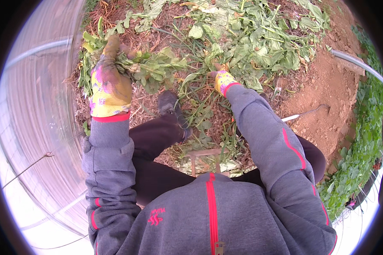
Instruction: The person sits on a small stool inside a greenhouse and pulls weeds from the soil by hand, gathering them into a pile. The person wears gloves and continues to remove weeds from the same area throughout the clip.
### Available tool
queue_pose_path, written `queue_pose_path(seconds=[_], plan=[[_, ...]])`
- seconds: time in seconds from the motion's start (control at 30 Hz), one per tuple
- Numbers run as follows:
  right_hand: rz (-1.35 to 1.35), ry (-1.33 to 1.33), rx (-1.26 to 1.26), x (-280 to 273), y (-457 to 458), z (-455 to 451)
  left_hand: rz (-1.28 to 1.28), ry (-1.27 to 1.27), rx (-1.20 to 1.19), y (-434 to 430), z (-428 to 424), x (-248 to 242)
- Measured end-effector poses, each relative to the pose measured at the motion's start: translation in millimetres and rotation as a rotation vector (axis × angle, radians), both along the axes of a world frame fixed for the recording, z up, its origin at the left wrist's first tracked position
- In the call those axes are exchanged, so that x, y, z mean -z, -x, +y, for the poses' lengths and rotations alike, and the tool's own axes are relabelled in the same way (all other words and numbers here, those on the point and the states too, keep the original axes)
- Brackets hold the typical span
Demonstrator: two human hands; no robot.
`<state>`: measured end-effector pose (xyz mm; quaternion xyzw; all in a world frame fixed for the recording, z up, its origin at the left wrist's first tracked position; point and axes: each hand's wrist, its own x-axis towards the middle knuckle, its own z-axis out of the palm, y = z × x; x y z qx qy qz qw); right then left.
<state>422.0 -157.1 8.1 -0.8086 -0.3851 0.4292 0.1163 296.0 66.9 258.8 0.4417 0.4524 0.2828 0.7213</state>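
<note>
My left hand [111,75], in a yellow floral work glove with soiled fingers, is closed around a bunch of leafy green plants [153,67] at the upper left. Thick pale-green cut stems [91,41] stick out beyond its thumb side. My right hand [222,78], gloved alike, reaches down into leaves and long grass blades [193,78] near the middle. Its fingertips are partly hidden among the foliage, so whether they grip anything cannot be made out. Wilted green leaves [261,47] lie in a broad heap beyond it, over dry straw-like litter.
Plastic greenhouse sheeting [41,95] rises at the left. A small wooden stool [206,153] stands between my legs. At the right, a tool with a white handle [290,118] lies on bare soil [319,92], near a curved metal pipe [360,65] and a green plant row [367,127].
</note>
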Motion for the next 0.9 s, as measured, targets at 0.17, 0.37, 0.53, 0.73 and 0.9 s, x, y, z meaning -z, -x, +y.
queue_pose_path(seconds=[0.17, 0.37, 0.53, 0.73, 0.9], plan=[[-0.021, 0.079, 0.077, 1.0, -7.3, 17.6, 0.044, 0.051, 0.0, 1.3, -1.5, 2.6], [0.384, -0.488, 1.035, -41.2, -50.0, 3.9, 0.091, 0.072, 0.194, 0.2, -16.6, 2.2], [1.042, -0.943, 1.374, -112.9, -69.1, 5.0, 0.183, 0.179, 0.359, 0.7, -49.1, 10.2], [1.495, -1.218, 1.322, -191.1, -46.3, 19.6, 0.153, 0.32, 0.584, 0.1, -81.2, 20.1], [1.453, -0.988, 1.135, -230.0, 1.6, 20.0, -0.212, 0.542, 0.485, -10.6, -88.5, 12.6]])
